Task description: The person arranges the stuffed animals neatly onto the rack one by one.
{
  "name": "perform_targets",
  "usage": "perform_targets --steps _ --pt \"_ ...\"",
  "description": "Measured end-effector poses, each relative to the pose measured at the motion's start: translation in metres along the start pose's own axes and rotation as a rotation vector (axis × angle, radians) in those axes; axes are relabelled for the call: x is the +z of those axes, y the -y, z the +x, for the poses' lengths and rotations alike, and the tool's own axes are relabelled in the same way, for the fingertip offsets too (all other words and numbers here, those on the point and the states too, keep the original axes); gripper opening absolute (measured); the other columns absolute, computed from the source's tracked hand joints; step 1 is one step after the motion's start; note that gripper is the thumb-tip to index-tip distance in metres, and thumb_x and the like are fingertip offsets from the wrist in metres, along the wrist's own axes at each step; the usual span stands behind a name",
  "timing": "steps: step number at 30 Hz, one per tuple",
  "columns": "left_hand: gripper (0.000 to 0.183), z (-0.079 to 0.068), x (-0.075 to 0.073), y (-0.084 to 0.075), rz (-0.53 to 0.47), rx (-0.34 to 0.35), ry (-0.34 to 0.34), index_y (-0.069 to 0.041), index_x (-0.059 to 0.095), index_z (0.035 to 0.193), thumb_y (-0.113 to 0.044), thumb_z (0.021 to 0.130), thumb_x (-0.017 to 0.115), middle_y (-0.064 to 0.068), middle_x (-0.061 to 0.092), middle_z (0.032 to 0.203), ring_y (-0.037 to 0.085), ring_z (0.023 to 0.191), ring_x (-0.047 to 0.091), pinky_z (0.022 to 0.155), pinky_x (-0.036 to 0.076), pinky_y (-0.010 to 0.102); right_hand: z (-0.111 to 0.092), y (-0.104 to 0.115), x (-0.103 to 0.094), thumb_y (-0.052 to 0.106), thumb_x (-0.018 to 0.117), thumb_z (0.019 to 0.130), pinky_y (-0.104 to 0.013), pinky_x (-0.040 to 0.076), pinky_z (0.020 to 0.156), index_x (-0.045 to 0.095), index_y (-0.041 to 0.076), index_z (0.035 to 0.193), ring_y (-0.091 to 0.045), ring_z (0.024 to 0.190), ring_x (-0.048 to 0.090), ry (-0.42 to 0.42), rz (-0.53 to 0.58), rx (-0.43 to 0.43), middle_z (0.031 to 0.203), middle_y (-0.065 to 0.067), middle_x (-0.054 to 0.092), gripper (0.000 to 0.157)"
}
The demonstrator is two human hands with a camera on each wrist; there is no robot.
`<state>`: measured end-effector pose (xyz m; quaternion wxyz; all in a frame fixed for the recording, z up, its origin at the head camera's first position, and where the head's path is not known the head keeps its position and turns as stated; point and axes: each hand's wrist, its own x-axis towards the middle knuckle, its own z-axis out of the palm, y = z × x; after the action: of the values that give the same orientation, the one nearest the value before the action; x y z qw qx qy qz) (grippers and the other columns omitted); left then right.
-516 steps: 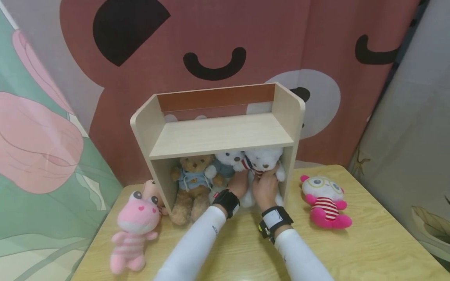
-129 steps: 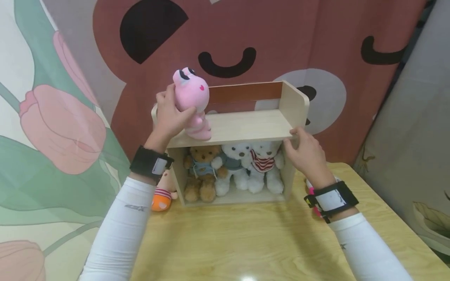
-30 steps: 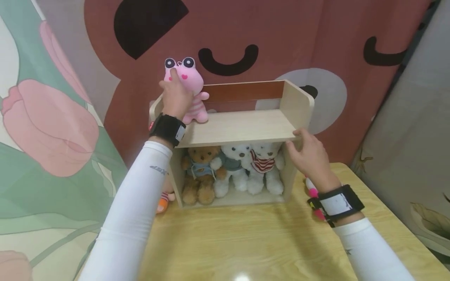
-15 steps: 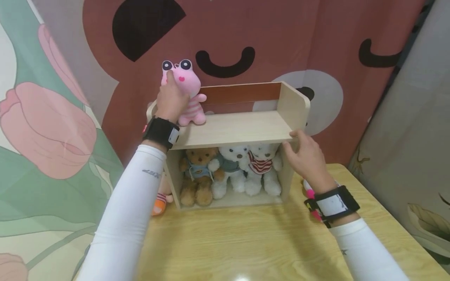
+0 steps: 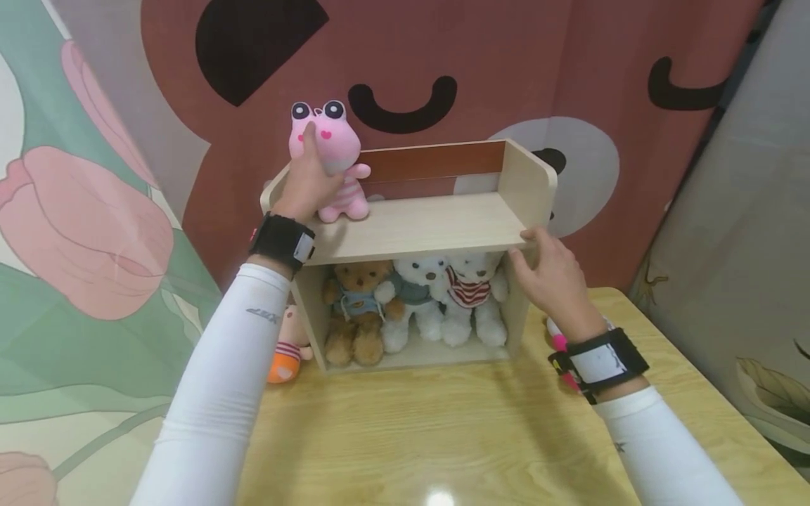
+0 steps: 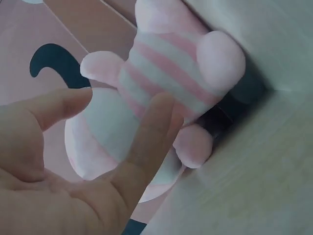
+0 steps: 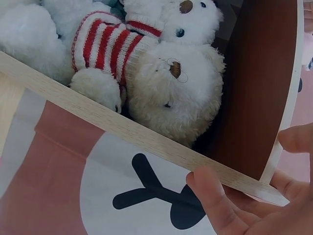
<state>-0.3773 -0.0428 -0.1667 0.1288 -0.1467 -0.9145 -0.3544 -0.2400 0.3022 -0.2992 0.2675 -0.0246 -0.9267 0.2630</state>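
A pink frog plush (image 5: 342,144) with a striped body stands upright at the left end of the top board of a wooden shelf (image 5: 430,221). My left hand (image 5: 305,184) is in front of it, index finger extended across its face in the head view. In the left wrist view, thumb and finger are spread beside the frog's striped body (image 6: 166,66). At the shelf's front right corner, my right hand (image 5: 553,281) holds the board's edge between thumb and fingers. Below sit a brown bear (image 5: 356,337), a white bear in a green top (image 5: 411,295) and a white bear in red stripes (image 5: 468,292).
A plush with orange trousers (image 5: 286,362) sits left of the shelf, partly behind the left arm. A pink and white plush (image 5: 558,341) lies to the right, mostly hidden by the right wrist. A patterned curtain (image 5: 405,56) hangs behind the wooden table (image 5: 392,436).
The frog plush went from the table to the upper shelf, and the bears now sit in a row below. Lately my left hand has drawn slightly back from the frog; the right stays put.
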Motion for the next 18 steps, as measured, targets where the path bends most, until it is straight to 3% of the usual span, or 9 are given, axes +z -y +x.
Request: perform_targets --steps 3,5,7,10,12,13,15,18 --pt "0.108 -0.005 -0.006 0.0 -0.053 -0.005 0.026 -0.027 -0.014 0.159 -0.032 0.091 0.07 0.013 0.045 0.15 0.028 0.123 0.054 0.105 0.041 0.037 0.0 0.0 0.001 0.041 0.05 0.101 -0.06 0.046 0.082 0.048 0.006 0.139 -0.044 0.111 0.056 0.002 0.008 -0.003 0.139 -0.026 0.053 0.051" --pt "0.105 -0.013 -0.013 -0.002 -0.056 -0.009 0.007 -0.023 -0.008 0.16 -0.037 0.09 0.07 0.013 0.049 0.146 0.028 0.122 0.055 0.106 0.042 0.039 0.001 0.001 0.004 0.04 0.051 0.101 -0.062 0.046 0.086 0.048 0.006 0.139 -0.045 0.115 0.055 -0.004 0.02 -0.016 0.139 -0.026 0.053 0.051" --pt "0.085 -0.024 -0.02 -0.004 -0.016 0.024 -0.076 -0.015 0.014 0.159 -0.033 0.093 0.064 0.016 0.06 0.133 0.03 0.116 0.059 0.101 0.045 0.042 0.003 0.002 0.006 0.038 0.052 0.101 -0.06 0.046 0.082 0.048 0.008 0.14 -0.044 0.107 0.057 -0.008 0.032 -0.031 0.129 -0.025 0.058 0.05" --pt "0.049 -0.045 -0.028 0.001 0.124 0.121 -0.28 -0.001 0.05 0.139 -0.022 0.096 0.055 0.022 0.063 0.119 0.036 0.112 0.058 0.096 0.046 0.048 0.002 0.001 0.01 0.03 0.055 0.1 -0.055 0.047 0.078 0.048 0.011 0.143 -0.038 0.094 0.059 -0.019 0.055 -0.075 0.108 -0.021 0.061 0.048" --pt "0.034 -0.06 -0.029 0.012 0.191 0.192 -0.409 0.004 0.062 0.124 -0.013 0.096 0.052 0.024 0.063 0.114 0.041 0.109 0.056 0.092 0.045 0.053 -0.002 -0.004 0.012 0.02 0.057 0.098 -0.051 0.047 0.072 0.048 0.013 0.146 -0.036 0.089 0.061 -0.055 0.067 -0.121 0.105 -0.019 0.062 0.049" --pt "0.032 -0.067 -0.03 0.019 0.208 0.207 -0.441 0.005 0.064 0.121 -0.011 0.096 0.053 0.025 0.061 0.119 0.042 0.113 0.055 0.095 0.044 0.054 -0.006 -0.008 0.013 0.016 0.057 0.097 -0.05 0.049 0.072 0.049 0.012 0.145 -0.036 0.09 0.063 -0.09 0.064 -0.151 0.106 -0.019 0.063 0.049" --pt "0.033 -0.078 -0.028 0.036 0.213 0.223 -0.456 0.007 0.062 0.124 -0.009 0.097 0.052 0.027 0.056 0.128 0.044 0.121 0.051 0.101 0.042 0.057 -0.015 -0.021 0.013 0.009 0.057 0.096 -0.05 0.052 0.071 0.051 0.009 0.142 -0.037 0.094 0.065 -0.159 0.051 -0.185 0.114 -0.02 0.065 0.047" --pt "0.037 -0.085 -0.023 0.059 0.152 0.233 -0.427 0.008 0.056 0.131 -0.005 0.098 0.049 0.026 0.049 0.141 0.043 0.131 0.048 0.108 0.04 0.055 -0.027 -0.048 0.012 0.007 0.057 0.094 -0.054 0.052 0.07 0.053 0.002 0.135 -0.042 0.097 0.063 -0.186 -0.028 -0.135 0.121 -0.024 0.062 0.041"
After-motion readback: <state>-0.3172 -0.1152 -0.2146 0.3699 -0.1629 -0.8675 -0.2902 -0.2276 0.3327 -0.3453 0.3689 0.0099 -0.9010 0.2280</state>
